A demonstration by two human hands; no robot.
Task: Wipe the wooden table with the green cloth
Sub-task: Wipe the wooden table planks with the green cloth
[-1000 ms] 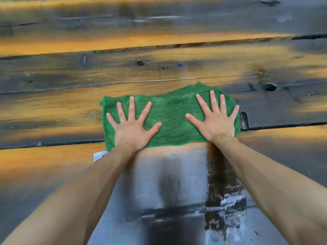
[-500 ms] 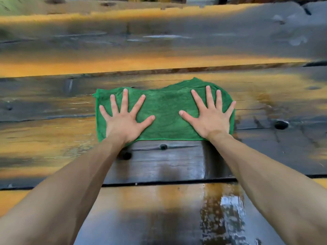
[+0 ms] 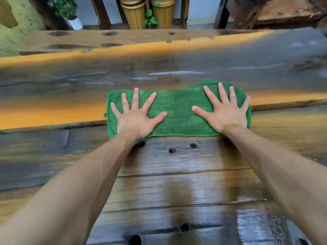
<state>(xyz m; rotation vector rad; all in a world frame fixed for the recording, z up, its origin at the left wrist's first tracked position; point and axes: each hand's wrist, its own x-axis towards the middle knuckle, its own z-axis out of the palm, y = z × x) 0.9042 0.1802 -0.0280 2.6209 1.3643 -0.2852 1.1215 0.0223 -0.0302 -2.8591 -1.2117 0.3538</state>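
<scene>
Wooden bench point(image 3: 177, 174), wet planks, green cloth point(image 3: 178, 114) spread mid-surface, long axis left to right.
Left hand point(image 3: 137, 119) and right hand point(image 3: 226, 115) press flat on its ends, fingers splayed wide, gripping nothing; unwiped boards lie straight ahead.

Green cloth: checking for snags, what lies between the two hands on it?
Only bare green cloth between left hand and right hand, per the head view.

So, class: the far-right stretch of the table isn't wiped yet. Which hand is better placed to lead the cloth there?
Probably the right hand: it lies flat on the green cloth at its right end, nearest that part of the wooden table. The left hand presses the opposite end.
</scene>
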